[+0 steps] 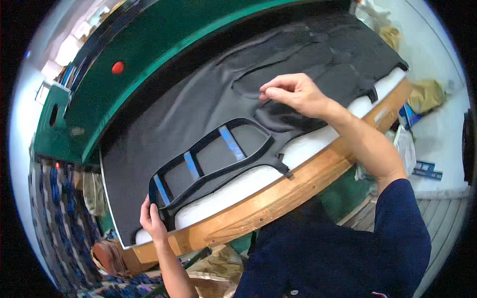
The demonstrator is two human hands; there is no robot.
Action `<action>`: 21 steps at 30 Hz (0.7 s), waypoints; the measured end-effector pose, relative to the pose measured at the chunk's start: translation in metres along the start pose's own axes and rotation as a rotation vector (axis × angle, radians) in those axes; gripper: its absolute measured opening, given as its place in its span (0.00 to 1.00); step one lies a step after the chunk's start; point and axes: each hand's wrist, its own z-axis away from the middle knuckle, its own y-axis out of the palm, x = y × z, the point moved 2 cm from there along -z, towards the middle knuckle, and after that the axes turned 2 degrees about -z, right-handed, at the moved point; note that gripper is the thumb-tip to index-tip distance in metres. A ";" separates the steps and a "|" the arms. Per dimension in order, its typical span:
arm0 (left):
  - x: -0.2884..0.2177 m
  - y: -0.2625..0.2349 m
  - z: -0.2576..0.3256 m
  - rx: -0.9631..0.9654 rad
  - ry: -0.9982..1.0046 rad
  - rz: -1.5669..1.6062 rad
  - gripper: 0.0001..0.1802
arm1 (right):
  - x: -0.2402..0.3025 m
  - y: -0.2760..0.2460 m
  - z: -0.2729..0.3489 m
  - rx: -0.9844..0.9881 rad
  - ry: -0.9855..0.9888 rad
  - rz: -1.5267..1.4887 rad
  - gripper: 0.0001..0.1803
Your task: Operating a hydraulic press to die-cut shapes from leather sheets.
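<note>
A black molded sheet point(169, 121) with raised contours is spread over the bench, on a white layer. Lying on it is a rounded, elongated black frame point(201, 184), its openings crossed by three blue strips point(231, 143). My left hand point(153, 221) grips the frame's near-left end, thumb on top and fingers along the outer side. Raised above the sheet, beyond the frame's right end, my right hand point(297, 94) is closed in a pinch, thumb against fingertips. Whatever may be between those fingertips is too small to make out.
A wooden rail point(258, 213) edges the bench along my body. Behind the sheet rises a green machine body point(164, 42) with a red button point(118, 67). Striped cloth point(62, 208) hangs at left. Tan bags point(426, 95) and a blue slotted piece point(427, 170) lie at right.
</note>
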 end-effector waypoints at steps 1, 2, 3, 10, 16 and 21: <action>0.004 -0.001 0.000 -0.015 -0.022 0.014 0.18 | 0.001 -0.011 0.010 -0.031 -0.041 0.028 0.13; 0.003 -0.004 0.001 0.008 -0.040 0.023 0.18 | 0.003 -0.022 0.024 -0.067 -0.046 0.038 0.12; -0.001 -0.002 -0.002 0.016 -0.024 -0.012 0.18 | 0.002 -0.036 0.043 -0.123 -0.052 0.109 0.12; -0.009 0.001 -0.003 0.001 -0.023 -0.042 0.17 | -0.033 -0.128 0.183 -0.730 -0.089 0.511 0.10; -0.018 0.008 0.000 -0.037 -0.012 -0.098 0.16 | -0.069 -0.144 0.224 -0.871 0.025 0.595 0.06; -0.002 0.002 0.004 -0.010 0.006 0.051 0.15 | -0.082 -0.158 0.236 -0.818 -0.077 0.723 0.08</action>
